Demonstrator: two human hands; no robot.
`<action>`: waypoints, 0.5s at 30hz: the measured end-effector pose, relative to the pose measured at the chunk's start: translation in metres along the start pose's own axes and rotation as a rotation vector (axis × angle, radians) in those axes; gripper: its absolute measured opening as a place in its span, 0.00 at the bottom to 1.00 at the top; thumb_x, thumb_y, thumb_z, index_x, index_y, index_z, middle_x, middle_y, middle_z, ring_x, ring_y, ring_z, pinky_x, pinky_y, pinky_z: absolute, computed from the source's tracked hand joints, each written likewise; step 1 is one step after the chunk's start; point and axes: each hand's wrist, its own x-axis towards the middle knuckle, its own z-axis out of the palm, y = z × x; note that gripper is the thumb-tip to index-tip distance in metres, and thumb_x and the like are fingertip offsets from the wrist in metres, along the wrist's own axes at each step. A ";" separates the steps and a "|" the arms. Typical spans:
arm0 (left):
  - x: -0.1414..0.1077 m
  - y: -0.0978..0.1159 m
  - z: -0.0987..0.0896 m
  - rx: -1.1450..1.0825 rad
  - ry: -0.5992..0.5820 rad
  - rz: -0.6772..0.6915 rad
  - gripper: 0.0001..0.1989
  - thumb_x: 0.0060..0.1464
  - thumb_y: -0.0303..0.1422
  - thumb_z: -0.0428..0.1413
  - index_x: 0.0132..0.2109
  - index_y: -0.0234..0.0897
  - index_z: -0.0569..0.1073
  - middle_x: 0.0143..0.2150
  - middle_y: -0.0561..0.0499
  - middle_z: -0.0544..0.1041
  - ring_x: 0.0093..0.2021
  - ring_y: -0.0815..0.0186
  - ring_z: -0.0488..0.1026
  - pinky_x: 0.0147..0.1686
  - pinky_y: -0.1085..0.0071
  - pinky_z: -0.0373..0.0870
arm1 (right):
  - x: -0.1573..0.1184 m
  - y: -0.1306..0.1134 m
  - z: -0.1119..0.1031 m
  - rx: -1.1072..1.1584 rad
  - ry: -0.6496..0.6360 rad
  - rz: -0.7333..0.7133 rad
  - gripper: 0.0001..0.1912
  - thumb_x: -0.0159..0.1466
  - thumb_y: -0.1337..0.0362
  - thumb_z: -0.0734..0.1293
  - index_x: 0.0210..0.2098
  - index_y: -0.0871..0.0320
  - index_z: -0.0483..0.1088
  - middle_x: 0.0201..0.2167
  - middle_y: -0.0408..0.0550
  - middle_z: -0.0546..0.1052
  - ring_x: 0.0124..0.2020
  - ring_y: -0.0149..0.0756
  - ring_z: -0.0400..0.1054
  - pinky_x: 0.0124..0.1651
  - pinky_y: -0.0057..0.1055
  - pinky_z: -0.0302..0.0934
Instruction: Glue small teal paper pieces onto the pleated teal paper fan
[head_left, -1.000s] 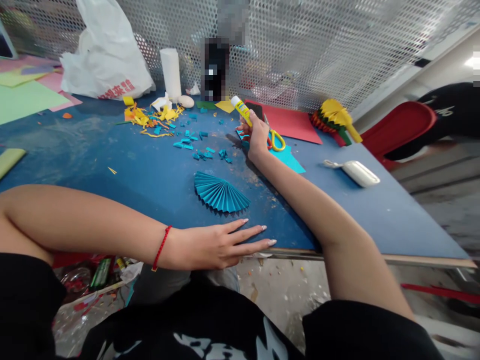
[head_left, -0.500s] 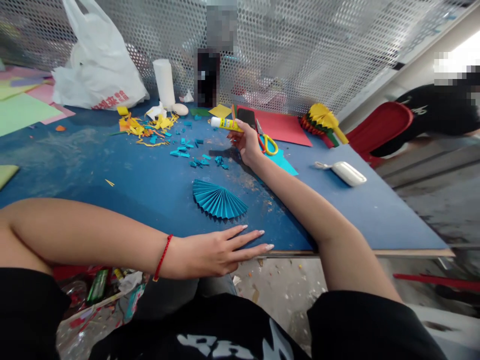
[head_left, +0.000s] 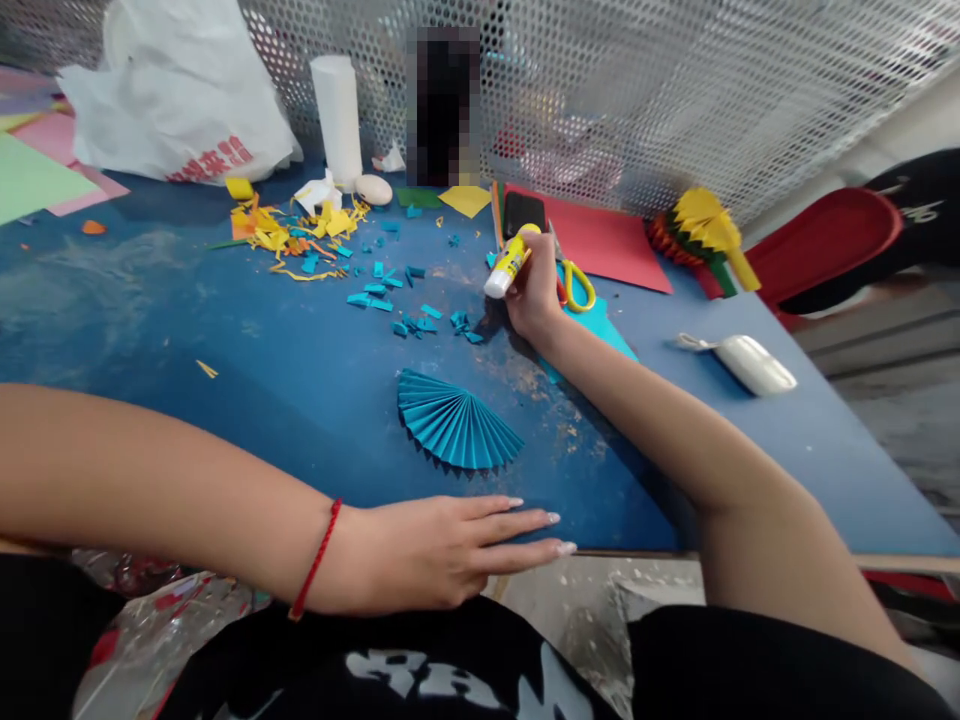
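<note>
My right hand (head_left: 534,285) is wrapped round a yellow glue stick (head_left: 510,262), whose white end points down toward the table. A pleated blue paper fan (head_left: 457,422) lies on the blue table, in front of me. Just on the near side of the fan, my left hand (head_left: 442,550) rests at the table's edge with its fingers spread and nothing in them. Scissors with yellow and red handles (head_left: 580,288) lie right beside my right hand, partly over a light blue sheet (head_left: 604,325).
Blue scraps (head_left: 375,290) and yellow scraps (head_left: 300,232) lie beyond the fan. Farther back are a white plastic bag (head_left: 187,100), a white roll (head_left: 337,120), a black phone (head_left: 523,214) and a red sheet (head_left: 600,240). A white case (head_left: 754,365) lies at right.
My right hand has turned the glue stick from lying sideways to slanting with its white end down. The camera view has shifted. My left hand stays spread near the fan.
</note>
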 end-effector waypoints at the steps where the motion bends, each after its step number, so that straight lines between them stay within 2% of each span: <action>1: -0.001 -0.001 -0.001 -0.010 0.013 0.003 0.20 0.84 0.38 0.60 0.71 0.57 0.91 0.91 0.59 0.70 0.92 0.56 0.66 0.89 0.63 0.72 | -0.001 -0.001 0.001 0.047 -0.003 0.046 0.36 0.79 0.22 0.64 0.36 0.46 0.70 0.30 0.50 0.79 0.32 0.47 0.79 0.30 0.46 0.75; 3: -0.003 -0.004 -0.006 -0.017 0.020 0.012 0.20 0.84 0.39 0.60 0.71 0.56 0.91 0.89 0.59 0.73 0.91 0.59 0.69 0.87 0.65 0.74 | -0.005 -0.004 0.002 0.232 -0.011 0.143 0.31 0.75 0.26 0.70 0.37 0.46 0.67 0.31 0.48 0.76 0.33 0.45 0.77 0.31 0.43 0.74; 6: -0.001 -0.005 -0.012 -0.056 0.005 0.051 0.16 0.82 0.44 0.64 0.66 0.59 0.93 0.87 0.58 0.77 0.89 0.58 0.72 0.87 0.66 0.75 | -0.013 -0.015 0.001 0.338 -0.037 0.146 0.30 0.67 0.31 0.77 0.39 0.46 0.64 0.31 0.43 0.71 0.33 0.41 0.72 0.32 0.39 0.70; 7: 0.002 -0.003 -0.012 -0.078 -0.008 0.053 0.15 0.81 0.44 0.66 0.66 0.61 0.93 0.86 0.59 0.77 0.89 0.59 0.72 0.86 0.66 0.76 | -0.016 -0.020 0.000 0.361 -0.043 0.139 0.30 0.66 0.32 0.78 0.39 0.46 0.64 0.30 0.42 0.70 0.33 0.40 0.70 0.32 0.38 0.69; 8: 0.006 0.000 -0.010 -0.090 -0.036 0.049 0.19 0.78 0.44 0.68 0.70 0.59 0.92 0.87 0.58 0.76 0.89 0.59 0.71 0.85 0.67 0.78 | -0.020 -0.025 -0.002 0.382 -0.050 0.132 0.29 0.65 0.33 0.77 0.39 0.46 0.64 0.29 0.41 0.69 0.31 0.40 0.68 0.32 0.38 0.67; 11: 0.024 0.019 0.009 -0.081 -0.182 -0.160 0.26 0.64 0.40 0.75 0.68 0.55 0.94 0.88 0.54 0.75 0.88 0.47 0.74 0.75 0.54 0.90 | -0.031 -0.044 -0.005 0.529 -0.146 0.161 0.31 0.64 0.35 0.81 0.35 0.46 0.62 0.25 0.37 0.62 0.26 0.35 0.58 0.28 0.35 0.55; 13: 0.034 0.033 0.025 -0.027 -0.212 -0.206 0.27 0.60 0.41 0.75 0.67 0.55 0.94 0.87 0.54 0.76 0.86 0.44 0.76 0.70 0.53 0.93 | -0.038 -0.056 -0.006 0.561 -0.229 0.182 0.33 0.63 0.37 0.82 0.31 0.47 0.59 0.21 0.35 0.58 0.23 0.33 0.54 0.27 0.34 0.55; 15: 0.038 0.043 0.037 0.026 -0.190 -0.203 0.29 0.58 0.44 0.74 0.67 0.57 0.94 0.86 0.56 0.77 0.86 0.44 0.76 0.68 0.54 0.94 | -0.043 -0.065 -0.006 0.587 -0.279 0.189 0.32 0.63 0.37 0.80 0.29 0.46 0.59 0.18 0.34 0.55 0.21 0.33 0.51 0.26 0.35 0.56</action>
